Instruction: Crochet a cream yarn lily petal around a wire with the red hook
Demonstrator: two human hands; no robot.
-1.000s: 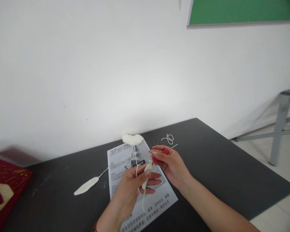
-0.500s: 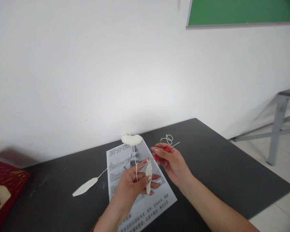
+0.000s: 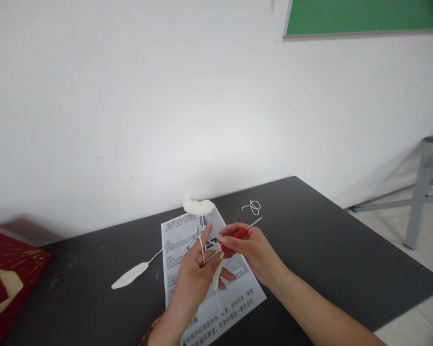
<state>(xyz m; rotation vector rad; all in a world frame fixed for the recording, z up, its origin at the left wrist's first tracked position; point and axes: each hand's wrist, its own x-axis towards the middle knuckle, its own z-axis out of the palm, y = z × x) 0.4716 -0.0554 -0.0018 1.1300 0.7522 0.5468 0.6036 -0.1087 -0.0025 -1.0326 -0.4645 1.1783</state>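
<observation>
Over a printed sheet (image 3: 182, 293), my left hand (image 3: 198, 274) pinches a small white crocheted petal (image 3: 216, 278) between thumb and fingers. White yarn (image 3: 202, 228) runs over its raised index finger from a white yarn bundle (image 3: 198, 206) at the sheet's top edge. My right hand (image 3: 243, 245) is closed around the red handle of a crochet hook (image 3: 241, 232). One metal end points up to the right; the other reaches toward my left fingers at the petal's upper end. A finished-looking white petal (image 3: 130, 276) with a yarn tail lies on the table to the left.
A black table (image 3: 321, 250) stands against a white wall. On it are a loose yarn loop (image 3: 253, 207) beyond my right hand and a red-and-gold item (image 3: 10, 278) at the left. A grey-legged stool (image 3: 420, 192) stands on the floor at right.
The hook has shifted down-left, its working end now between my left fingers. My left index finger has lifted with the yarn, and the petal has tilted and turned lower in my grip.
</observation>
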